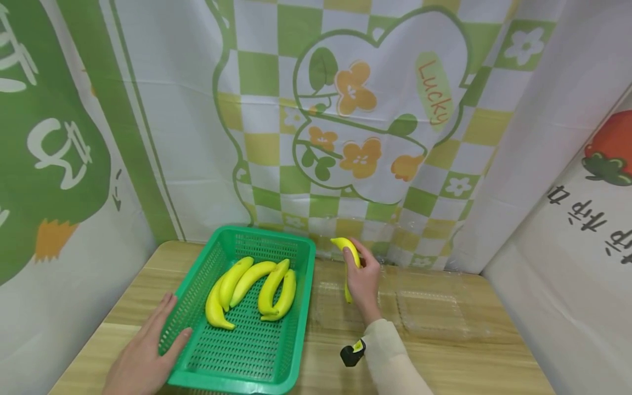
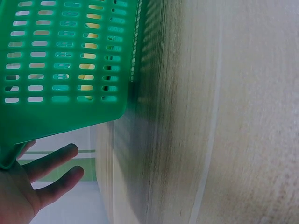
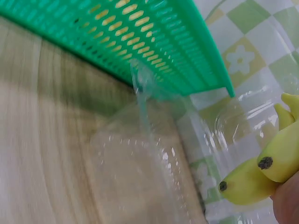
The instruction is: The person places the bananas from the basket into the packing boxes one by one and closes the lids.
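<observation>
My right hand [image 1: 364, 280] grips yellow bananas [image 1: 353, 253] above a clear plastic container [image 1: 328, 312]. Two dark banana tips [image 3: 265, 163] show in the right wrist view; the rest of that hand is mostly outside it. To the left stands a green perforated basket [image 1: 305, 307] with several bananas [image 1: 247, 282] lying inside, curved in different directions. At the basket's left rim rests my left hand [image 1: 143, 345], its thumb over the rim and its fingers straight along the outside. Spread fingers [image 2: 51, 163] of that hand appear below the basket rim in the left wrist view.
A second clear plastic container [image 1: 429, 310] lies on the wooden table [image 1: 419, 362] at the right. Transparent lids lean toward the patterned curtain [image 1: 266, 120] behind. A small black object [image 1: 352, 354] is by my right sleeve. Printed sheets hang at both sides.
</observation>
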Demonstrator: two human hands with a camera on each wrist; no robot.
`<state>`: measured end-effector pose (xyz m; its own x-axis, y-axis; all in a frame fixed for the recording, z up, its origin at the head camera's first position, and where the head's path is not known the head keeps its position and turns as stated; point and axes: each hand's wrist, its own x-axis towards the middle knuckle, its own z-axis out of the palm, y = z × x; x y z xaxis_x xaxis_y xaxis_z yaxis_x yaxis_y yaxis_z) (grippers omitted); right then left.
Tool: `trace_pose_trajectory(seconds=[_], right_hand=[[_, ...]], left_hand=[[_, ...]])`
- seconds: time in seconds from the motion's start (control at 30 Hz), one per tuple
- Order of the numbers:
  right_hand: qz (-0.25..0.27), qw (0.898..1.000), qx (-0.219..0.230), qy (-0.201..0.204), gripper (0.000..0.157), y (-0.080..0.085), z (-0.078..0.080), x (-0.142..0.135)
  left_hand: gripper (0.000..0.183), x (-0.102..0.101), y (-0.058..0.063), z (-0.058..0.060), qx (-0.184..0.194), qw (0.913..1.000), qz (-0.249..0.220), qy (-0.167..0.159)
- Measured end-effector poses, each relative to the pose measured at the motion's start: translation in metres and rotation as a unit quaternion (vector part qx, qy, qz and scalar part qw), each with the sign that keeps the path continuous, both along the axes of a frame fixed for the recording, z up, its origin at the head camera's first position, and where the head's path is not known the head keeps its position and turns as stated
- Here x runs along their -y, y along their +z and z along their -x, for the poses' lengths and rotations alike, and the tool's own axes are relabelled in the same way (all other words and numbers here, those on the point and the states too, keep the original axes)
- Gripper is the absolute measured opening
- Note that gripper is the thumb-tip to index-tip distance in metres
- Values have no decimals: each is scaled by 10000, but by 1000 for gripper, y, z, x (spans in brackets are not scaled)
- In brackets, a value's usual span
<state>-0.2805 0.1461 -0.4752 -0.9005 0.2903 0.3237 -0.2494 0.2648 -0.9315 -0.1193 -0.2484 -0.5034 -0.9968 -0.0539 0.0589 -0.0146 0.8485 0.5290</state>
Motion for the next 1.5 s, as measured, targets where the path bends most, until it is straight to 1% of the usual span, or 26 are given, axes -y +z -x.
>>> trace_pose_trajectory(seconds=[0.13,0.27,0.47,0.73,0.87,1.0,1.1,1.2,1.5], right_hand=[[-352,9992,163,-16,35,-6,0,-6],[-658,9973,295,-127,33,-9,0,-9],[-796,9956,478,-107,32,-12,0,-11],[-1162,9917,536,-77,25,-18,-1,-12],[-1210,9908,595,71,24,-24,-1,-13],[-1134,9908,652,358,26,-29,0,-14],[-1064,9904,730,492,26,-33,0,-14],[-1069,9894,838,521,25,-36,0,-14],[-1430,9843,926,466,20,-47,0,-13]], left_hand=[[84,0,-1,0,-11,10000,-1,-4],[84,0,-3,0,-20,10000,-6,-17],[84,1,-3,-1,-9,10000,-33,-14],[84,-1,-2,-1,-25,10000,-77,0],[83,-1,-2,-2,-61,9999,-92,-7],[83,-1,-1,-3,-73,9999,-84,6],[82,-1,-1,-3,-104,9999,-86,8],[82,-1,-1,-3,-127,9999,-99,1],[82,-1,0,-3,-123,9998,-124,-8]])
